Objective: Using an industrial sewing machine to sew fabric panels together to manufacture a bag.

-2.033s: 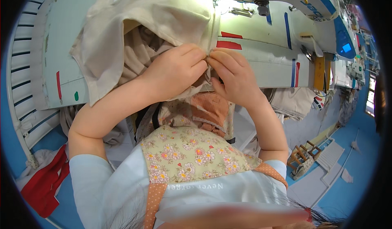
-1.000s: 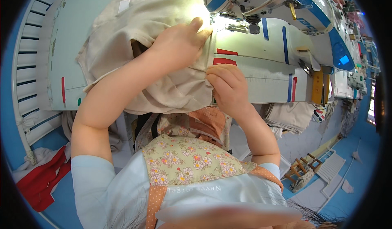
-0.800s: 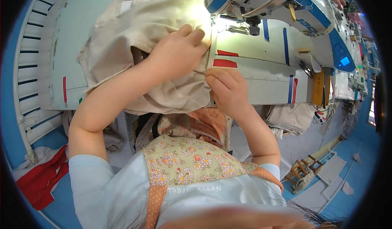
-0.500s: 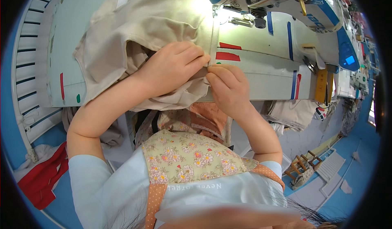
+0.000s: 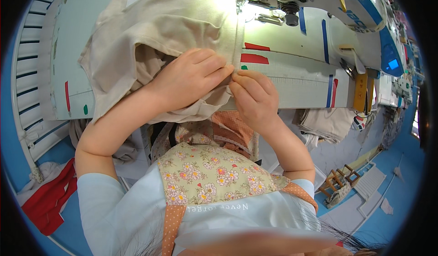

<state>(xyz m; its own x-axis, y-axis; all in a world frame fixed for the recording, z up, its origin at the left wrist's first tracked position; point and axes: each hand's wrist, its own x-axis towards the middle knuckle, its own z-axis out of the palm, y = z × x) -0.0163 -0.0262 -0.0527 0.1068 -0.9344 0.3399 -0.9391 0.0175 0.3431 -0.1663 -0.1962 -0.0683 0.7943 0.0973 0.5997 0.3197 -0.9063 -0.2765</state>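
Note:
A beige cloth garment [image 5: 159,32] lies bunched on the pale sewing table [image 5: 292,73], its straight right edge running up toward the needle of a white and blue sewing machine [image 5: 319,0]. My left hand [image 5: 189,78] lies flat on the cloth near the table's front edge, its fingertips at the seam. Pinching that same edge of the cloth, my right hand [image 5: 255,98] meets the left fingertips. A lamp lights the fabric under the machine head.
Red tape strips [image 5: 253,57] and blue tape strips [image 5: 329,89] mark the table right of the cloth. Folded beige pieces [image 5: 326,124] hang below the table at the right. A red cloth [image 5: 48,199] lies at the lower left beside a white slatted rack [image 5: 25,73].
My left hand reached up the cloth toward the machine, then drew back to the front edge. Both hands now meet at the seam again, and the fabric has shifted slightly.

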